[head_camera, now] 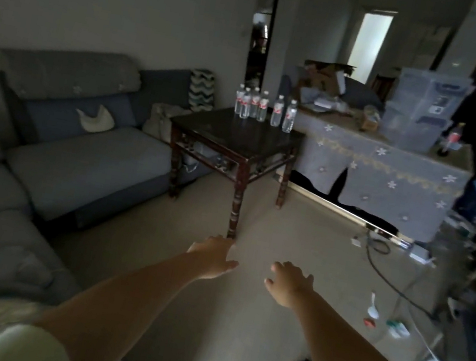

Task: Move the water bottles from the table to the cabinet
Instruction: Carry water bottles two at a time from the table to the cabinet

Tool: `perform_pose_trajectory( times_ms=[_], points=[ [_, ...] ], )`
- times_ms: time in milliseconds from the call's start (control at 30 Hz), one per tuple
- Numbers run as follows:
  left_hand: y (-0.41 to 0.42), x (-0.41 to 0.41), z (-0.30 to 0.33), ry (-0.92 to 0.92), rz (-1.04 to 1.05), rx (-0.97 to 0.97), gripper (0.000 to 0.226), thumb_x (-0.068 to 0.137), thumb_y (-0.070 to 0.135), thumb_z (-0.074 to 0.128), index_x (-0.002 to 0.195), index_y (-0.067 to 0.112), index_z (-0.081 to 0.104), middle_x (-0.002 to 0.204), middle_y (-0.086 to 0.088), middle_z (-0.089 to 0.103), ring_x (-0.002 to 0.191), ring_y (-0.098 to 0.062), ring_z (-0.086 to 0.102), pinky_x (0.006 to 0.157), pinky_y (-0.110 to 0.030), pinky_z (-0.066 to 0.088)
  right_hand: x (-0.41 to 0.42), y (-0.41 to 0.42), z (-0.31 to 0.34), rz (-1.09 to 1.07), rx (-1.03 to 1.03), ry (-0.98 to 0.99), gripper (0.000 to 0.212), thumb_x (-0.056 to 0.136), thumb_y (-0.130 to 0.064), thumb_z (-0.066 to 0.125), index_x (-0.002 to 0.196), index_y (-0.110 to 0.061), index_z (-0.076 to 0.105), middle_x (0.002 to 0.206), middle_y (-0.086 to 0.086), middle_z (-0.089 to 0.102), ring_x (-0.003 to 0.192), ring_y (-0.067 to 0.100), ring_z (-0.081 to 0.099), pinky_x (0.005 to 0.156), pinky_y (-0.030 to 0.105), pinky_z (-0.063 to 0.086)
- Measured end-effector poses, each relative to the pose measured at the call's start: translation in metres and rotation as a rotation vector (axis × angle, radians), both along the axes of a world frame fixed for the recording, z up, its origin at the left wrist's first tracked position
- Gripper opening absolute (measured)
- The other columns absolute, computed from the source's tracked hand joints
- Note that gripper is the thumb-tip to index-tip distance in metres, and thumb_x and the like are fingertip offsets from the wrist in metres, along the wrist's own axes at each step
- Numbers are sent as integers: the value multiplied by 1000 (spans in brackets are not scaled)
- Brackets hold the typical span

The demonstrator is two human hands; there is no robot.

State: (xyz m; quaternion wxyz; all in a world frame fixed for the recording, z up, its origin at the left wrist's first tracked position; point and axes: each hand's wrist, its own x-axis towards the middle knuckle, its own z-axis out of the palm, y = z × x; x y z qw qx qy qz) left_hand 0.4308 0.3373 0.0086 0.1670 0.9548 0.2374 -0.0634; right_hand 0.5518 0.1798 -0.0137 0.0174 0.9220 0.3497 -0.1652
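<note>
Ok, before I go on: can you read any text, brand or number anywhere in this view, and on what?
No text can be read.
Water bottles: red-and-white labels, too blurred.
Clear storage bins: dark stickers, too small.
Dark bottle on the covered cabinet: label illegible.

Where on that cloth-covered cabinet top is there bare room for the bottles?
A bare strip shows on the cabinet top along its front edge, between the paper clutter and the stacked plastic bins. The far right end by the dark bottle is tight. The water bottles crowd the table's back edge.
</note>
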Motion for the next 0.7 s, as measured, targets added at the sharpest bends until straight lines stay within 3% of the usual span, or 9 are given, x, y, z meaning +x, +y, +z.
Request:
perform_pose_trajectory(
  times_ms=[467,700],
  points=[
    [112,74,7,-25,163,22,56,93,47,51,143,25,36,144,-4,43,131,-25,43,104,-42,40,99,148,6,117,-16,-20,47,99,-45,39,141,-24,40,139,5,46,130,26,43,111,53,25],
    [209,107,5,-18,197,30,59,93,48,50,144,24,35,147,-5,40,131,-27,43,105,-45,39,125,249,7,166,2,1,45,99,-42,40,139,-23,42,141,8,44,133,28,41,113,57,22]
  ],
)
